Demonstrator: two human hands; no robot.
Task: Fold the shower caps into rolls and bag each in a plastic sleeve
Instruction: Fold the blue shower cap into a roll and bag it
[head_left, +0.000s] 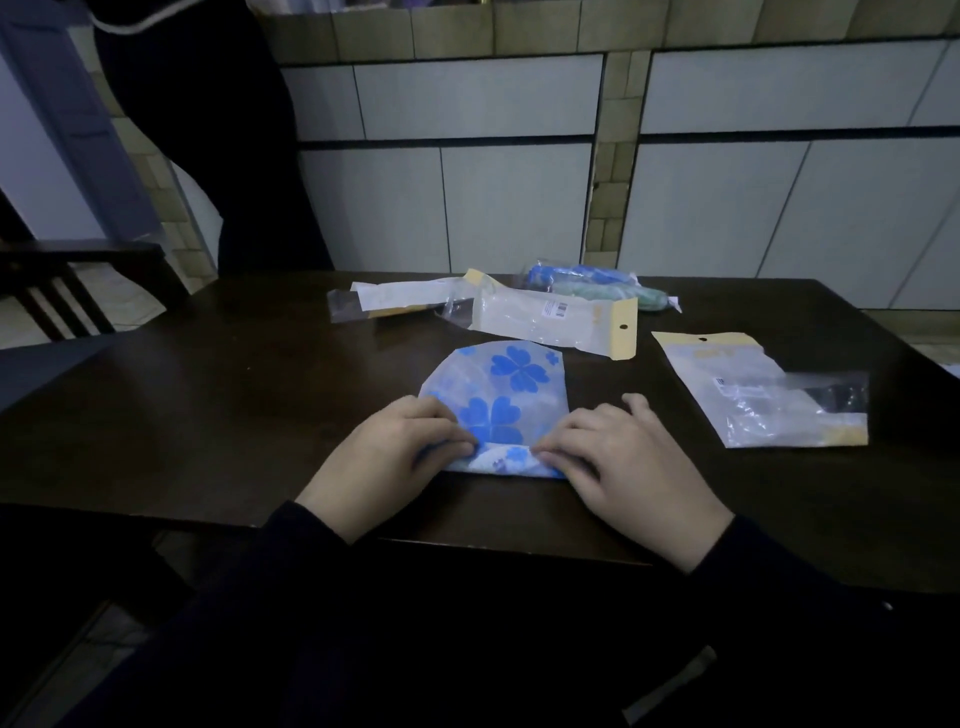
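Shower cap (501, 384), translucent with blue clover print, lies flat on the dark desk (208, 395) near the front edge, centre. Its near edge is turned up into a short roll (506, 461) across the bottom.

Left hand (387, 457) sits on the roll's left end, fingers curled, tips pinching the rolled edge. Right hand (613, 462) mirrors it on the right end, fingers bent and pressing on the roll; outer fingers spread onto the desk. Fingertips of both hands point inward, close together but not touching. Dark sleeves on both arms.

Beyond the cap: a plastic sleeve with yellow header card (556, 319) lies just behind it, its edge near the cap's top. Another flatter sleeve (400, 300) to its left. Behind those, at the far edge, bagged rolls, one blue (576, 274), one green (618, 293). To the right, well apart from the hands, a third sleeve with yellow header (753, 389).

Nothing lies on top of the cap except the hands.
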